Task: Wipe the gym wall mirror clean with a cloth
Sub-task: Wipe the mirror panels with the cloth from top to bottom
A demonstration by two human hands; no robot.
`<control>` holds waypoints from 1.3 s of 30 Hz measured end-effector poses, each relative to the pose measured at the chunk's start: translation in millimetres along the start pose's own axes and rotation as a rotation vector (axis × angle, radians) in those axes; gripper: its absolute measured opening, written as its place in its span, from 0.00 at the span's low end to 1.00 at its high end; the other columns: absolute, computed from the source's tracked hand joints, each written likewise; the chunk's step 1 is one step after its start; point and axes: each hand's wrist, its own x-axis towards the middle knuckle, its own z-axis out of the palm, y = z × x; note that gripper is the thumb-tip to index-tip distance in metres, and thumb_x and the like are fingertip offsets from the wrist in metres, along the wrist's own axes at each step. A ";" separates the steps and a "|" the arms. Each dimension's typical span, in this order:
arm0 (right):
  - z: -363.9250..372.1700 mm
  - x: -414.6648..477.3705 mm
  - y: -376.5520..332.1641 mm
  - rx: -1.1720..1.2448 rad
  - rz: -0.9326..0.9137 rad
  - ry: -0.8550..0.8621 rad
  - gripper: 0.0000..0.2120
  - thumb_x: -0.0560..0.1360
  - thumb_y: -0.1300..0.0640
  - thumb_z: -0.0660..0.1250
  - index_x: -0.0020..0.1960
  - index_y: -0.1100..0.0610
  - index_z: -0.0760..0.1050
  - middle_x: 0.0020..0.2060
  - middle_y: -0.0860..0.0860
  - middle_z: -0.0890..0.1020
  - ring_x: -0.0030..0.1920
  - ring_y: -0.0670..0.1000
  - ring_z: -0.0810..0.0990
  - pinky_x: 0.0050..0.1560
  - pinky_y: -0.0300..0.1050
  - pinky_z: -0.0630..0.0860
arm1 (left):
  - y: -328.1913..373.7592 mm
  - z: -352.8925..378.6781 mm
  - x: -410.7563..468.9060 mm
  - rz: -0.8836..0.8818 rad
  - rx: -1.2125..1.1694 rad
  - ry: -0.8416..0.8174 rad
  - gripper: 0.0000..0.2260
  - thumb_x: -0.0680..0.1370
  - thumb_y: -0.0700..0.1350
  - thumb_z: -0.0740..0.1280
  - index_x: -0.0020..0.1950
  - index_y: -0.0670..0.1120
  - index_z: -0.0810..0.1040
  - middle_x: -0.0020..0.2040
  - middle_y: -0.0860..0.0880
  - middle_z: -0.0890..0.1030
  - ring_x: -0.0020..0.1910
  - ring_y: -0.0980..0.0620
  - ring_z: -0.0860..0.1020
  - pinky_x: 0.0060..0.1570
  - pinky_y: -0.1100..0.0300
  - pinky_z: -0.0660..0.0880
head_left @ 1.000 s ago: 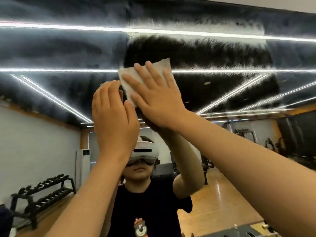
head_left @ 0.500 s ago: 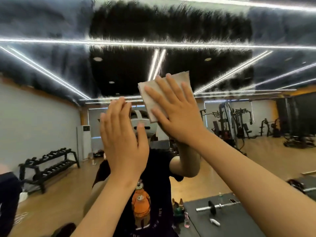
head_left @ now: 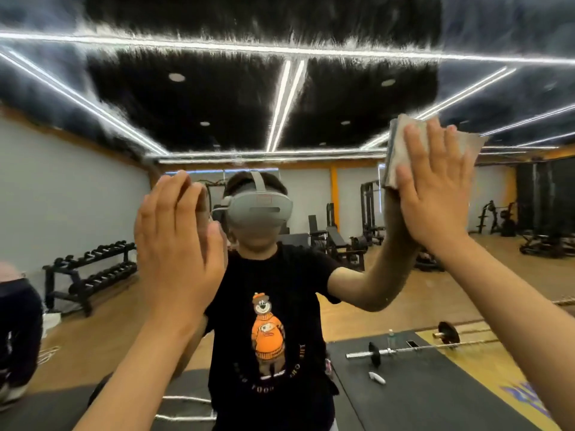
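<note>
The wall mirror (head_left: 311,104) fills the whole view, with hazy smeared streaks across its upper part and a clearer dark patch in the middle. My right hand (head_left: 432,185) presses a folded pale cloth (head_left: 395,150) flat against the glass at the right, fingers straight and spread. My left hand (head_left: 177,241) rests flat on the mirror at the left, fingers straight and together, holding nothing. My own reflection in a black T-shirt stands between the two hands.
The mirror reflects the gym behind me: a dumbbell rack (head_left: 90,272) at the left, weight machines (head_left: 342,237) at the back, a barbell (head_left: 413,346) on a black mat at the lower right, and a wooden floor.
My right hand has slid the cloth to the right across the glass, away from my left hand. The view has tilted down, and more of the gym floor shows.
</note>
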 end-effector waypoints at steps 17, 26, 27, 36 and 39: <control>34.9 -76.7 -154.5 -0.016 -0.761 -0.088 0.26 0.83 0.43 0.50 0.80 0.45 0.56 0.80 0.52 0.55 0.80 0.56 0.49 0.78 0.61 0.47 | -5.9 -4.8 -2.5 -0.150 -0.270 0.187 0.18 0.80 0.39 0.57 0.69 0.35 0.70 0.69 0.38 0.72 0.68 0.42 0.68 0.70 0.49 0.65; 2.3 -28.1 -1.7 -0.054 -0.331 -0.086 0.27 0.84 0.43 0.44 0.81 0.47 0.48 0.81 0.54 0.51 0.80 0.56 0.48 0.77 0.64 0.48 | -4.6 -3.3 -2.0 -0.087 -0.148 0.108 0.17 0.79 0.39 0.60 0.66 0.37 0.72 0.70 0.39 0.70 0.71 0.43 0.64 0.72 0.45 0.61; -0.5 -24.7 4.8 -0.037 -0.253 -0.084 0.27 0.84 0.42 0.43 0.81 0.47 0.47 0.81 0.53 0.50 0.80 0.55 0.46 0.78 0.63 0.46 | -4.7 -2.7 -2.2 -0.088 -0.147 0.111 0.17 0.79 0.39 0.60 0.67 0.37 0.72 0.70 0.40 0.70 0.71 0.43 0.64 0.72 0.45 0.62; 20.7 -124.8 -11.8 0.006 -0.120 -0.013 0.27 0.84 0.46 0.47 0.81 0.49 0.48 0.81 0.55 0.50 0.80 0.58 0.47 0.77 0.63 0.45 | -3.9 -2.6 -4.2 -0.087 -0.109 0.122 0.16 0.79 0.39 0.60 0.67 0.38 0.72 0.70 0.39 0.71 0.72 0.43 0.64 0.72 0.44 0.62; 30.5 -195.4 -4.2 -0.017 -0.215 -0.073 0.27 0.84 0.47 0.47 0.81 0.49 0.48 0.81 0.55 0.50 0.80 0.59 0.49 0.77 0.62 0.45 | -0.8 -4.4 -2.6 -0.075 -0.084 0.116 0.16 0.78 0.37 0.61 0.66 0.38 0.72 0.70 0.38 0.70 0.72 0.44 0.63 0.73 0.47 0.60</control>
